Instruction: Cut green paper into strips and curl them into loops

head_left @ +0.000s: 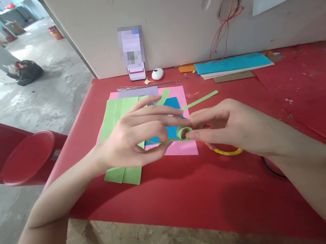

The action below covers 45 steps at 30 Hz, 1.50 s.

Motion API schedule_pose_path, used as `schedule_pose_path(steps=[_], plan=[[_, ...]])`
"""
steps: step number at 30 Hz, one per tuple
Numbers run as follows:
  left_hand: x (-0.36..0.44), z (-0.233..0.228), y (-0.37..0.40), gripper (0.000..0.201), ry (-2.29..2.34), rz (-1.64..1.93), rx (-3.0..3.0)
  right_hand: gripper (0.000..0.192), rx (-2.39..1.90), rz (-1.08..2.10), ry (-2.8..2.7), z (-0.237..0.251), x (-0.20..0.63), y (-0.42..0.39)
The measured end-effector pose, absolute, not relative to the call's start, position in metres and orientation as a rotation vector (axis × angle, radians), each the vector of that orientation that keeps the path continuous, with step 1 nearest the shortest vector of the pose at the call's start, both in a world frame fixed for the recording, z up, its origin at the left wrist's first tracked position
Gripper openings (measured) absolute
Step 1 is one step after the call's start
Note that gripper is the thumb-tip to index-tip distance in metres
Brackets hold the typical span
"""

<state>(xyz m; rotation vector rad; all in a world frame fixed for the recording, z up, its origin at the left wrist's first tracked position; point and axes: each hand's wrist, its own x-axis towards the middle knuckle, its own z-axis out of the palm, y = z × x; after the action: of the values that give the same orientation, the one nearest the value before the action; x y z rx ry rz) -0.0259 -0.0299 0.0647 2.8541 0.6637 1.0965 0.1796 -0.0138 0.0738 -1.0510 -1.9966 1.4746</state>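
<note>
1. The red surface (187, 189) spreads under both my hands, with a red stool (27, 157) off beyond my left arm.
2. A pink sheet (183, 148) lies flat just behind and beneath my grip, a folded green sheet (115, 115) overlapping its left side under my left hand, and a blue sheet (171, 131) on top of it.
3. A stack of teal and tan paper (233, 66) rests far ahead of my right hand, by the wall.
4. My left hand (136, 140) has its grip closed on the flat tail of the green paper strip (181, 133), thumb below, fingers fanned above.
5. My right hand (227, 127) pinches the strip's curled end (a small loop) between thumb and forefinger, the grip shut on it, held just above the pink sheet.
6. A yellow ring (228, 152) lies on the surface beneath my right hand.
7. A loose green strip (201, 99) lies just beyond my fingertips.
8. A white pebble-shaped object (157, 73) sits far ahead beside a propped phone (136, 71).
</note>
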Motion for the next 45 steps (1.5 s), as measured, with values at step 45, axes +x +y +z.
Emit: schedule_pose_path(steps=[45], plan=[[-0.0211, 0.0621, -0.0342, 0.013, 0.748, 1.013, 2.683, 0.013, -1.014, 1.745, -1.921, 0.0707, 0.1749, -0.0177]])
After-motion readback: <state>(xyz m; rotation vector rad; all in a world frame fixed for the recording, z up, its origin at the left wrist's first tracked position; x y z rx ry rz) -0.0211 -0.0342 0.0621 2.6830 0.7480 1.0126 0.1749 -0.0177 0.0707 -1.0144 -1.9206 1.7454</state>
